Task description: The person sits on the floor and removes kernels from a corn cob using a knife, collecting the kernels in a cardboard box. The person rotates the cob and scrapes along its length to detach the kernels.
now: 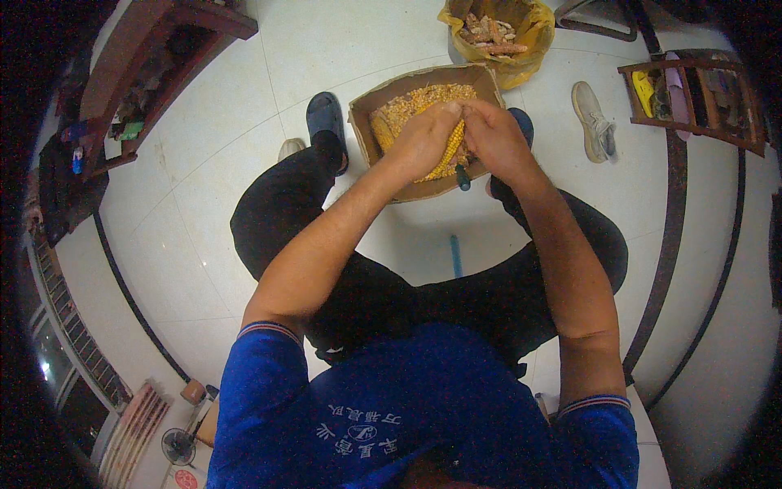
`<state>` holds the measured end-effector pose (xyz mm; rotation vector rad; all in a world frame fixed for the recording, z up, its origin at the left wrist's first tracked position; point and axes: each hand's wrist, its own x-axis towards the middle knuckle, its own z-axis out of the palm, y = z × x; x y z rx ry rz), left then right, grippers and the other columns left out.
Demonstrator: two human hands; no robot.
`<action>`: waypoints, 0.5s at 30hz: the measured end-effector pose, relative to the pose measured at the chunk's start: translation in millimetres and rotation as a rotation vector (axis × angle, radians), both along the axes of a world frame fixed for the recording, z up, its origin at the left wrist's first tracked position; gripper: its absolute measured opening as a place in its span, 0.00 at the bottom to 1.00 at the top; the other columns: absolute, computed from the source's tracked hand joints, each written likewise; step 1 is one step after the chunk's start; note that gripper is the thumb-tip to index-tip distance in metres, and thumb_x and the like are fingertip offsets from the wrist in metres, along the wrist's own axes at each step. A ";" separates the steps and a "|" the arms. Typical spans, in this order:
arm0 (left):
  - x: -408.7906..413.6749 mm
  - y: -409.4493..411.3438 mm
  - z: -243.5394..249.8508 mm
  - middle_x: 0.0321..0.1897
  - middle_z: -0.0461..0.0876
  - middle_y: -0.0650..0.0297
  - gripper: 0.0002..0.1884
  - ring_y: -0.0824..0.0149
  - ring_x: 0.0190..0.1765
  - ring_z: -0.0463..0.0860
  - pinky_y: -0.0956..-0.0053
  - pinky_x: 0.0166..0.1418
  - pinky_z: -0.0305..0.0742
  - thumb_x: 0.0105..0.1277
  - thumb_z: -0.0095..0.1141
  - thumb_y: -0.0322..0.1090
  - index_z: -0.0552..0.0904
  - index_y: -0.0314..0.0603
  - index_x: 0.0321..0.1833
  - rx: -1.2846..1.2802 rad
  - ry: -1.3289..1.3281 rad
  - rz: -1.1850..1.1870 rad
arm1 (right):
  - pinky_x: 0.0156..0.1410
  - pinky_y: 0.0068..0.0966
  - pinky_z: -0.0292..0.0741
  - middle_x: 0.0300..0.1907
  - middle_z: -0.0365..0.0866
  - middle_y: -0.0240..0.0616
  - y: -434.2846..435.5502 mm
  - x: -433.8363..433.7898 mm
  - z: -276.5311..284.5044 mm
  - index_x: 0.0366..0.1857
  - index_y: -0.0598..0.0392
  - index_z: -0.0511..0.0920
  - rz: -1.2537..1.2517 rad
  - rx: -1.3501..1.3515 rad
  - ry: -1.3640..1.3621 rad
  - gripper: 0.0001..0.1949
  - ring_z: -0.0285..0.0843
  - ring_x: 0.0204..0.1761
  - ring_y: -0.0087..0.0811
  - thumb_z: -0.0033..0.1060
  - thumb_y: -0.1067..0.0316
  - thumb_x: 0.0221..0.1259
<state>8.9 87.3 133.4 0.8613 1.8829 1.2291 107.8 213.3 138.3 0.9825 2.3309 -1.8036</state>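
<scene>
Both my hands meet over a cardboard box point(360, 136) that holds loose yellow corn kernels point(400, 113). An ear of dried corn point(453, 147) runs slantwise between them, its upper end covered by my fingers. My left hand point(424, 137) grips it from the left, and my right hand point(498, 137) closes around it from the right. Another ear of corn point(382, 133) lies on the kernels at the box's left wall. A dark green tool handle point(463, 178) pokes over the near edge of the box; the rest of that tool is hidden.
Behind the box, a bin lined with a yellow plastic bag point(531, 55) contains bare corn cobs point(492, 33). One loose shoe point(591, 122) lies on the tiled floor to the right, near a shoe rack point(690, 98). Dark wooden furniture point(153, 79) stands at left. My slippered feet flank the box.
</scene>
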 end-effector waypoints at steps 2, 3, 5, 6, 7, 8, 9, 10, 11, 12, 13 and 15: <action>-0.2 -0.3 0.6 0.39 0.84 0.52 0.24 0.57 0.45 0.82 0.62 0.55 0.73 0.80 0.34 0.49 0.78 0.32 0.48 -0.064 -0.035 -0.026 | 0.46 0.34 0.80 0.38 0.86 0.48 -1.4 -0.3 5.4 0.54 0.62 0.79 -0.018 -0.069 -0.035 0.17 0.85 0.36 0.34 0.45 0.63 0.72; -0.1 0.4 2.1 0.37 0.84 0.54 0.24 0.58 0.42 0.82 0.63 0.53 0.74 0.80 0.34 0.48 0.78 0.33 0.47 -0.094 -0.051 -0.041 | 0.48 0.34 0.80 0.39 0.86 0.49 -2.2 -0.8 11.5 0.54 0.62 0.80 -0.041 -0.142 -0.066 0.17 0.85 0.37 0.36 0.45 0.63 0.72; -0.6 1.8 -7.0 0.38 0.84 0.48 0.24 0.52 0.44 0.83 0.61 0.53 0.74 0.78 0.38 0.48 0.79 0.31 0.47 -0.026 -0.155 -0.036 | 0.35 0.25 0.69 0.28 0.75 0.32 -1.9 1.1 -1.7 0.55 0.62 0.78 -0.032 -0.096 0.007 0.16 0.71 0.28 0.23 0.44 0.65 0.74; -1.1 2.4 -7.9 0.39 0.84 0.45 0.23 0.49 0.45 0.83 0.60 0.53 0.74 0.77 0.39 0.48 0.79 0.31 0.47 0.008 -0.207 -0.034 | 0.28 0.20 0.64 0.22 0.69 0.23 -2.6 0.3 -3.1 0.56 0.62 0.78 -0.027 -0.074 0.043 0.16 0.64 0.23 0.17 0.44 0.66 0.74; -1.1 2.2 -8.6 0.39 0.83 0.45 0.23 0.49 0.45 0.83 0.59 0.54 0.74 0.77 0.39 0.48 0.79 0.30 0.47 0.000 -0.197 -0.036 | 0.28 0.20 0.64 0.22 0.69 0.24 -2.6 1.0 -3.9 0.55 0.62 0.78 -0.026 -0.070 0.046 0.16 0.65 0.23 0.17 0.43 0.67 0.74; -1.0 1.8 -9.3 0.39 0.83 0.44 0.23 0.48 0.45 0.83 0.59 0.54 0.74 0.77 0.38 0.47 0.79 0.30 0.46 -0.008 -0.187 -0.038 | 0.28 0.21 0.65 0.22 0.69 0.24 -2.7 2.0 -4.5 0.55 0.62 0.78 -0.026 -0.066 0.048 0.16 0.65 0.23 0.17 0.43 0.67 0.74; -0.7 1.6 -9.1 0.39 0.83 0.44 0.23 0.48 0.45 0.82 0.59 0.54 0.73 0.77 0.38 0.47 0.79 0.30 0.46 -0.016 -0.177 -0.040 | 0.29 0.21 0.65 0.22 0.69 0.24 -2.9 2.3 -3.8 0.55 0.62 0.78 -0.025 -0.061 0.050 0.16 0.65 0.23 0.18 0.43 0.67 0.73; 0.0 1.1 -9.1 0.39 0.83 0.44 0.23 0.48 0.46 0.82 0.59 0.54 0.73 0.77 0.37 0.47 0.79 0.30 0.45 -0.020 -0.093 -0.024 | 0.29 0.21 0.65 0.22 0.69 0.24 -2.6 2.5 -4.8 0.55 0.62 0.78 -0.013 -0.043 0.055 0.16 0.65 0.24 0.18 0.43 0.67 0.73; 0.8 0.5 -9.1 0.39 0.82 0.44 0.23 0.47 0.46 0.82 0.59 0.54 0.73 0.77 0.36 0.47 0.78 0.30 0.44 -0.025 -0.009 -0.008 | 0.29 0.21 0.65 0.22 0.69 0.24 -2.0 2.7 -7.0 0.55 0.62 0.78 -0.001 -0.025 0.060 0.16 0.65 0.24 0.18 0.43 0.67 0.73; 1.4 0.3 -9.5 0.39 0.82 0.43 0.24 0.47 0.46 0.81 0.58 0.55 0.72 0.77 0.35 0.47 0.78 0.30 0.44 -0.028 0.075 0.007 | 0.29 0.21 0.66 0.22 0.70 0.24 -1.4 3.2 -9.6 0.55 0.62 0.78 0.005 -0.010 0.060 0.16 0.65 0.24 0.18 0.43 0.67 0.73; 1.5 0.2 -9.9 0.38 0.81 0.43 0.24 0.46 0.46 0.81 0.58 0.55 0.72 0.77 0.35 0.47 0.77 0.30 0.43 -0.016 0.087 0.000 | 0.29 0.21 0.66 0.22 0.70 0.25 -0.6 3.7 -12.2 0.55 0.62 0.78 0.009 0.005 0.060 0.16 0.66 0.24 0.18 0.43 0.67 0.73; 1.6 -0.5 -11.9 0.38 0.80 0.42 0.24 0.45 0.46 0.80 0.57 0.55 0.72 0.77 0.33 0.46 0.76 0.29 0.41 0.008 0.112 -0.014 | 0.30 0.21 0.66 0.23 0.71 0.25 0.3 3.8 -15.0 0.55 0.62 0.78 0.003 0.026 0.049 0.16 0.67 0.24 0.18 0.43 0.66 0.73</action>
